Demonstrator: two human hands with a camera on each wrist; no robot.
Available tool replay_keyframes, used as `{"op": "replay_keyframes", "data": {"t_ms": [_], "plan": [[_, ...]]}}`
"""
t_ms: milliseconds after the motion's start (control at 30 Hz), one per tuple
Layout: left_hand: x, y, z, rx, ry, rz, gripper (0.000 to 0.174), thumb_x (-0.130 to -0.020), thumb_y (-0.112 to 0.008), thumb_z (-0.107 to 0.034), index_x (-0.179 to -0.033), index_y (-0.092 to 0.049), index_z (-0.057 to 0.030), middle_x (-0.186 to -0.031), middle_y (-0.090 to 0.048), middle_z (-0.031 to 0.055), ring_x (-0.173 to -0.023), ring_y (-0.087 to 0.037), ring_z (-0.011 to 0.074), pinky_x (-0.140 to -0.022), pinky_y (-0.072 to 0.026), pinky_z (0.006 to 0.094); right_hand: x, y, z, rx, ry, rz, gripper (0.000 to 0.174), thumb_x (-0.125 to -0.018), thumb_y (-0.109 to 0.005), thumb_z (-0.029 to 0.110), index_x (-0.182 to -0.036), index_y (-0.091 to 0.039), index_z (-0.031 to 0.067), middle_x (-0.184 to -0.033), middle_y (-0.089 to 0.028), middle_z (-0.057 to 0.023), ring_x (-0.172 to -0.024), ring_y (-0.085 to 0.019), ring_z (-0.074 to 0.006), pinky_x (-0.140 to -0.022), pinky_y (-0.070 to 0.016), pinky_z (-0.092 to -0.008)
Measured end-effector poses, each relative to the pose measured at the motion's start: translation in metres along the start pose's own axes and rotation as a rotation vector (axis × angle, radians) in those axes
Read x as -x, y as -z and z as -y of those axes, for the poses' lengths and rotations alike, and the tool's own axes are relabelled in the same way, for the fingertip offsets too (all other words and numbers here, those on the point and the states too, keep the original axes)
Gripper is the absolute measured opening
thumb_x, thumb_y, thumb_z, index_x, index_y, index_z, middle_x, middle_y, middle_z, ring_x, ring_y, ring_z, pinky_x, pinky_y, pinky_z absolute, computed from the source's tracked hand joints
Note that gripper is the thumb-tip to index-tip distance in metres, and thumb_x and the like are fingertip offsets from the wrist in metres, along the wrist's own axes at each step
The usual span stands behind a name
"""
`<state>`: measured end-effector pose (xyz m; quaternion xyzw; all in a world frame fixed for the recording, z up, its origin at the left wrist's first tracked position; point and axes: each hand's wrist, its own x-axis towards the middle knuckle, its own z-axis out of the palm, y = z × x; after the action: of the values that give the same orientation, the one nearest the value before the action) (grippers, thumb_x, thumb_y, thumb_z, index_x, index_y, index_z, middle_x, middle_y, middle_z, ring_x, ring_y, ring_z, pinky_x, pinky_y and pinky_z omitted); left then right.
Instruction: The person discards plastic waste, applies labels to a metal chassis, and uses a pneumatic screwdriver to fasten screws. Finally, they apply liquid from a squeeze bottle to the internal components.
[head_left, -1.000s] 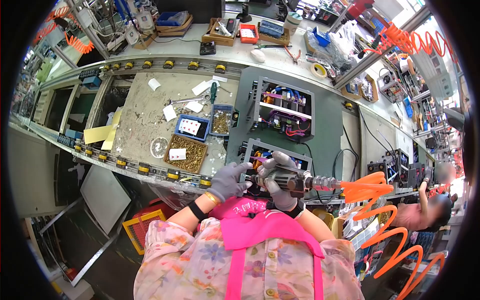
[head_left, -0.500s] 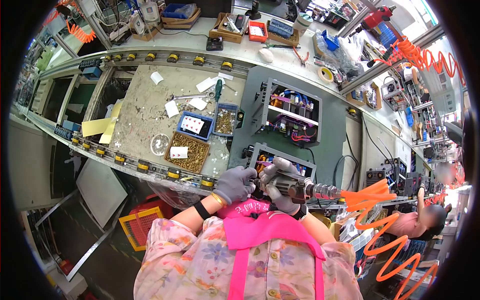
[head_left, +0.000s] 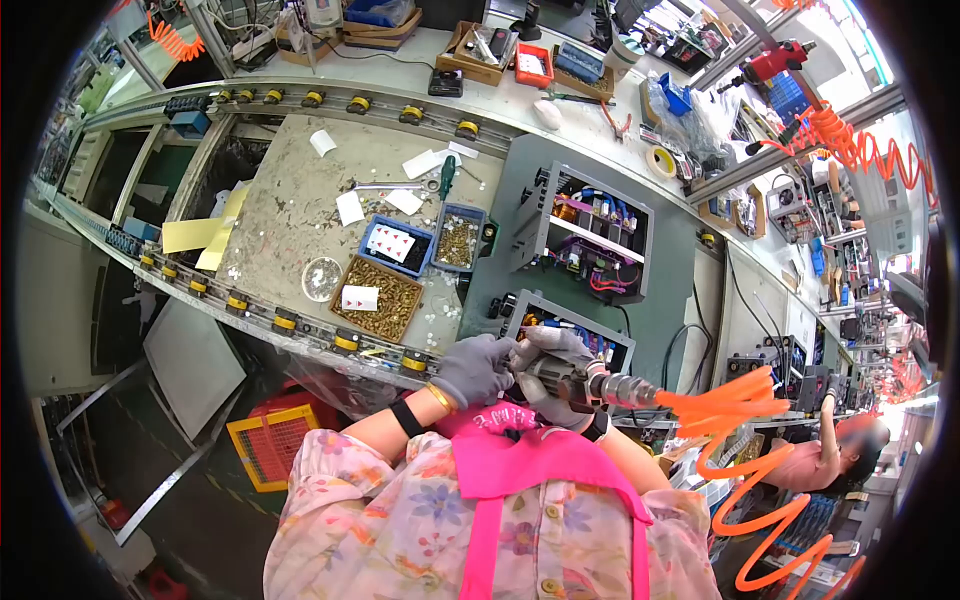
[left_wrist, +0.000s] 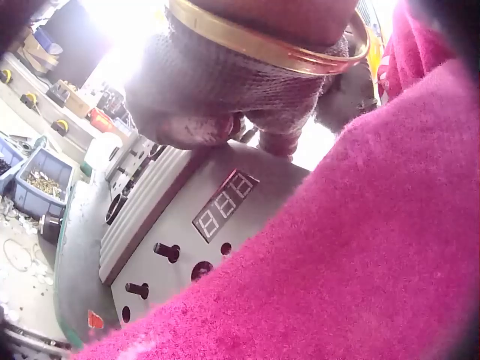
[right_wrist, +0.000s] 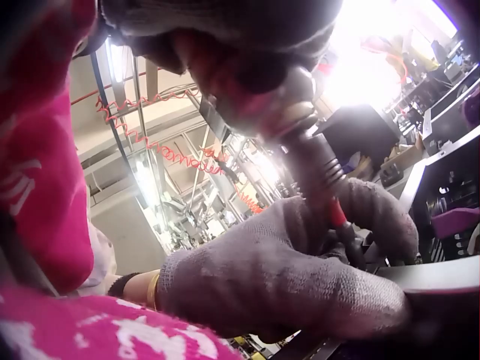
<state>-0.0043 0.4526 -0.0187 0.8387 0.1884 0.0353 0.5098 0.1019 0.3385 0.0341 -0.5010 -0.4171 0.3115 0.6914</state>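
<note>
My gloved right hand (head_left: 548,362) grips an air screwdriver (head_left: 580,386) with an orange coiled hose (head_left: 715,406) at its back end. Its bit points left, toward my gloved left hand (head_left: 474,370). Seen from the right wrist, the left thumb (right_wrist: 360,296) and fingers pinch round the driver's tip (right_wrist: 349,240); any small part there is hidden. Both hands are at the near edge of an open metal-cased unit (head_left: 612,348). The left wrist view shows its grey front panel (left_wrist: 180,259), with a three-digit display (left_wrist: 225,204), under the left hand.
A second open unit (head_left: 600,235) stands farther back on the green board (head_left: 680,285). Left of it are a box of brass screws (head_left: 385,312), blue bins (head_left: 398,262), a green-handled screwdriver (head_left: 448,176) and paper scraps. A roller rail (head_left: 285,320) edges the bench. Another person (head_left: 825,455) is at right.
My left hand's extended fingers have curled in at the driver's tip. The driver in my right hand has shifted slightly down in view, and the head view has turned a little.
</note>
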Motion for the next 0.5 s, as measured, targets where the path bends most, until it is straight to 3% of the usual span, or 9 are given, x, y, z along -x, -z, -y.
{"op": "replay_keyframes", "data": {"t_ms": [133,233,300,333,367,433,500], "plan": [[0.003,0.009,-0.010,-0.031,0.049,0.026,0.032,-0.070,-0.071,-0.019,-0.100,-0.061,-0.0117,-0.079,-0.058,0.0115,-0.075,-0.059,0.0285,-0.066,-0.0474,0.0386,0.002,-0.004,-0.005,-0.084,-0.055,-0.038,0.056,-0.070,-0.064,-0.008,-0.123,-0.048,0.0021,-0.097,-0.059,-0.0079,-0.085,-0.062,-0.0148,-0.075,-0.0522,-0.0270],[-0.003,-0.002,0.009,0.429,0.062,0.103,0.033,-0.074,-0.072,-0.022,-0.103,-0.059,-0.0106,-0.077,-0.058,0.0075,-0.071,-0.058,0.0239,-0.066,-0.0475,0.0370,-0.004,-0.004,0.011,-0.108,-0.138,-0.055,0.056,-0.072,-0.063,-0.007,-0.125,-0.047,0.0016,-0.098,-0.059,-0.0073,-0.086,-0.061,-0.0145,-0.076,-0.0516,-0.0266],[-0.008,0.019,0.016,0.630,0.159,0.246,0.037,-0.078,-0.072,-0.023,-0.108,-0.056,-0.0083,-0.083,-0.059,0.0052,-0.074,-0.059,0.0177,-0.066,-0.0484,0.0315,-0.011,-0.002,0.028,-0.153,-0.161,-0.098,0.056,-0.073,-0.064,-0.006,-0.125,-0.046,0.0014,-0.098,-0.059,-0.0067,-0.088,-0.061,-0.0146,-0.077,-0.0513,-0.0268],[-0.009,0.036,0.013,0.700,0.379,0.304,0.036,-0.082,-0.069,-0.019,-0.111,-0.053,-0.0076,-0.092,-0.059,0.0081,-0.079,-0.060,0.0154,-0.067,-0.0497,0.0256,-0.013,0.001,0.035,-0.145,-0.129,-0.120,0.056,-0.074,-0.065,-0.003,-0.126,-0.045,0.0013,-0.097,-0.059,-0.0069,-0.090,-0.060,-0.0149,-0.078,-0.0512,-0.0281],[-0.007,0.031,0.029,0.997,0.331,0.179,0.029,-0.085,-0.062,-0.012,-0.110,-0.053,-0.0022,-0.085,-0.059,0.0073,-0.065,-0.060,0.0119,-0.055,-0.0511,0.0241,-0.013,0.009,0.039,-0.163,-0.094,-0.120,0.058,-0.075,-0.068,0.002,-0.127,-0.043,0.0015,-0.098,-0.059,-0.0077,-0.091,-0.060,-0.0160,-0.079,-0.0511,-0.0307],[-0.007,0.033,0.042,1.346,0.320,0.049,0.023,-0.089,-0.050,-0.004,-0.111,-0.052,0.0020,-0.098,-0.061,0.0144,-0.084,-0.065,0.0212,-0.069,-0.0569,0.0292,-0.023,0.014,0.055,-0.197,0.041,-0.125,0.059,-0.076,-0.070,0.008,-0.128,-0.043,0.0016,-0.097,-0.059,-0.0081,-0.089,-0.060,-0.0166,-0.081,-0.0506,-0.0335],[-0.005,0.042,0.032,1.368,0.334,-0.010,0.024,-0.090,-0.045,-0.001,-0.113,-0.050,0.0037,-0.107,-0.059,0.0190,-0.096,-0.062,0.0268,-0.077,-0.0568,0.0329,-0.027,0.016,0.070,-0.171,0.108,-0.172,0.060,-0.076,-0.073,0.013,-0.128,-0.043,0.0019,-0.096,-0.059,-0.0081,-0.086,-0.060,-0.0169,-0.081,-0.0500,-0.0363]]}}
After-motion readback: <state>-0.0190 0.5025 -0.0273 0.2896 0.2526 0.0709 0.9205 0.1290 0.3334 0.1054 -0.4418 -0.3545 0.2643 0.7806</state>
